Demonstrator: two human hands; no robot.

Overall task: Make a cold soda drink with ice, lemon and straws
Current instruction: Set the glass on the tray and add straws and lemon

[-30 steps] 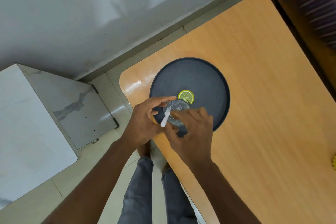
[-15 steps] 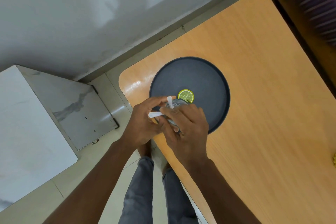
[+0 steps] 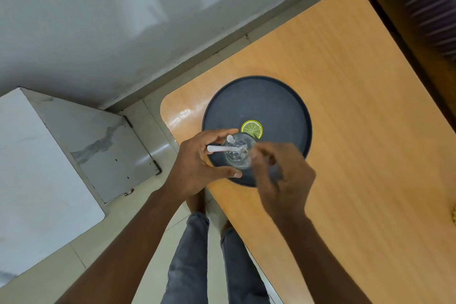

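Observation:
A clear glass [image 3: 238,155] with ice stands on the near-left part of a round dark tray [image 3: 276,103]. A lemon slice [image 3: 251,129] sits on the glass's far rim. Two white straws are in the glass: one straw [image 3: 219,149] leans out to the left, the other straw [image 3: 230,138] points up at the far-left rim. My left hand [image 3: 197,165] grips the glass from the left, thumb on the near side and fingers on the far side. My right hand [image 3: 283,175], blurred, hovers at the glass's right rim with loosely curled fingers and holds nothing I can see.
The tray lies near the left corner of a wooden table [image 3: 357,155]. A small yellow object [image 3: 453,215] shows at the right edge. A white marble-topped block [image 3: 37,168] stands on the floor to the left. My legs are below the table's edge.
My right hand let go of the second straw and drew back to the right of the glass. That straw now leans left across the rim. My left hand kept its grip.

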